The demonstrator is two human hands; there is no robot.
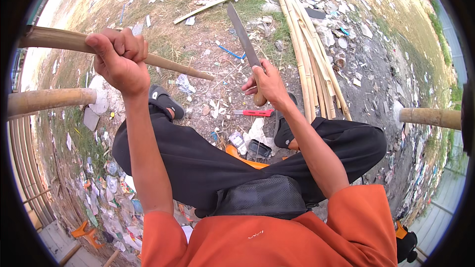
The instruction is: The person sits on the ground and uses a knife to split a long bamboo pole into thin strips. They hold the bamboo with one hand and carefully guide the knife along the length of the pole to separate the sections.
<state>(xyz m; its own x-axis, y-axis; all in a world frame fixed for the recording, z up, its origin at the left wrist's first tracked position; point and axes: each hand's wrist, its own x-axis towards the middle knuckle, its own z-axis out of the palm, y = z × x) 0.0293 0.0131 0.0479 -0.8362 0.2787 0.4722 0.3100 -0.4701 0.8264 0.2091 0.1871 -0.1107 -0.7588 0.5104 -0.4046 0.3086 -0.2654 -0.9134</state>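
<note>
The left hand [121, 60] is closed in a fist around a bamboo pole [173, 66], which slants across the left half of the view — its thicker end at the far left, its thin end over the littered ground [198, 100] between the feet. The right hand [268, 85] grips a big knife [242, 32] by its wooden handle, the blade pointing up and forward, leaning a little left. The blade is apart from the pole, to the right of its thin end.

Below the knife handle, a red cutter [257, 113] lies on the ground between the two dark shoes. Nearer the person, a small black tray [260, 148] lies beside white scraps, with an orange thing [242, 158] partly hidden by the black trousers [198, 163]. Ahead on the right, a bundle of split bamboo strips [298, 52] lies lengthwise — another long strip [213, 8] lies crosswise near its far end
</note>
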